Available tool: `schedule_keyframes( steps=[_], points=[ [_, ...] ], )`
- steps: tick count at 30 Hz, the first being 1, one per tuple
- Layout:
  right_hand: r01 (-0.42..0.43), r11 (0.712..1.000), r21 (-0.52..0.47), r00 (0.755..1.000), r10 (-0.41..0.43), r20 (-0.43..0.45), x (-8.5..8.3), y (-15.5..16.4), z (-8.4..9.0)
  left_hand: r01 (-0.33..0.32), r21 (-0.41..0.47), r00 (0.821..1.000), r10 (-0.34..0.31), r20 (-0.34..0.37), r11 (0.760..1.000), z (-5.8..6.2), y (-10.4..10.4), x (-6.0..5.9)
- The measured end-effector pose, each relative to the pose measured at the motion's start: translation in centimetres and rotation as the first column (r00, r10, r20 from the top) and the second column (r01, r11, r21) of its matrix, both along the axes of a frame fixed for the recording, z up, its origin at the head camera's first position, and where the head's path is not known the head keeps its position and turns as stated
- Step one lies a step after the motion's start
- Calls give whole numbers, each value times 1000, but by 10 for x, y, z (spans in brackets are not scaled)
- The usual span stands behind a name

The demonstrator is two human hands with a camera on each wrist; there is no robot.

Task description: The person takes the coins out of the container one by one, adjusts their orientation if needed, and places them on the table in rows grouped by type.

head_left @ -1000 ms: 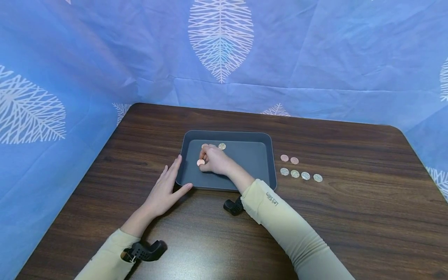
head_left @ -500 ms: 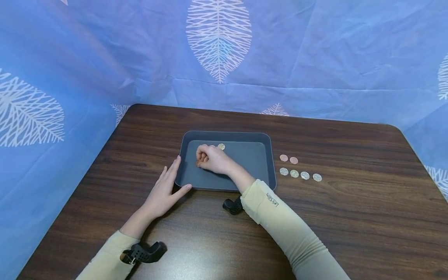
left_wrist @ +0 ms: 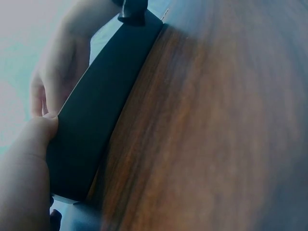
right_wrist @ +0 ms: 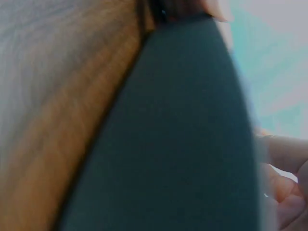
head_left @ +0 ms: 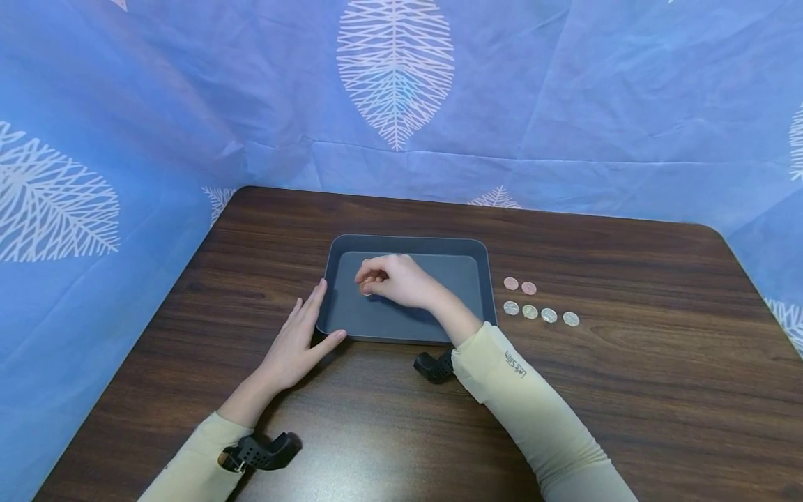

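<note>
My right hand [head_left: 401, 281] is over the dark grey tray [head_left: 463, 268] and pinches a copper-coloured coin [head_left: 366, 293] between thumb and fingers. Only the coin's lower edge shows; the fingers hide the rest. Other coins in the tray are almost wholly covered by this hand. Against the tray's left end rests my left hand [head_left: 290, 355], its fingers straight along the side and its thumb at the near left corner. In the left wrist view, the left thumb [left_wrist: 36, 137] touches the tray's rim. The tray wall blocks most of the right wrist view, with curled fingers [right_wrist: 288, 192] partly visible beyond it.
Right of the tray, two pinkish coins [head_left: 520, 286] lie in a back row. Several silvery and pale gold coins [head_left: 548, 316] form a front row. A brown wooden table [head_left: 659, 348] carries everything, and a blue leaf-patterned cloth [head_left: 533, 90] hangs behind it.
My right hand has lifted slightly and shifted right, with the coin in its fingers. It now hides the coins at the tray's back that showed before. The left hand stays put.
</note>
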State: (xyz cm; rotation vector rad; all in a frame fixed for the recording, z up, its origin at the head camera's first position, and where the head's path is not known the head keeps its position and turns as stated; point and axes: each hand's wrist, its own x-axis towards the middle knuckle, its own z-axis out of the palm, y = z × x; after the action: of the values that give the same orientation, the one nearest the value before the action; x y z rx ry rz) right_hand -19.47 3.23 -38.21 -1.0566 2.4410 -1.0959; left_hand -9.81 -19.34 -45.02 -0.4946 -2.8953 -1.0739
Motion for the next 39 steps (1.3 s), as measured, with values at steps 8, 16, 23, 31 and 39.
schedule_keyframes(
  steps=[8, 16, 23, 31, 39],
  points=[
    [129, 991, -32, 991, -130, -17, 3, 52, 19, 3, -3, 1000, -3, -14, 1000, 0, 0, 1],
    [270, 963, -19, 962, -271, -20, 5, 109, 21, -5, -5, 1000, 5, -12, 1000, 0, 0, 1],
    [374, 928, 10, 928, -373, -17, 8, 152, 17, -1, -4, 1000, 1, -19, 1000, -1, 0, 1],
    [463, 885, 44, 886, -459, -65, 14, 197, 13, -1, -6, 1000, 1, -20, 1000, -1, 0, 0],
    [527, 839, 133, 850, -523, -67, 20, 234, 4, -1, -1, 1000, 1, -30, 1000, -2, 0, 0]
  ],
)
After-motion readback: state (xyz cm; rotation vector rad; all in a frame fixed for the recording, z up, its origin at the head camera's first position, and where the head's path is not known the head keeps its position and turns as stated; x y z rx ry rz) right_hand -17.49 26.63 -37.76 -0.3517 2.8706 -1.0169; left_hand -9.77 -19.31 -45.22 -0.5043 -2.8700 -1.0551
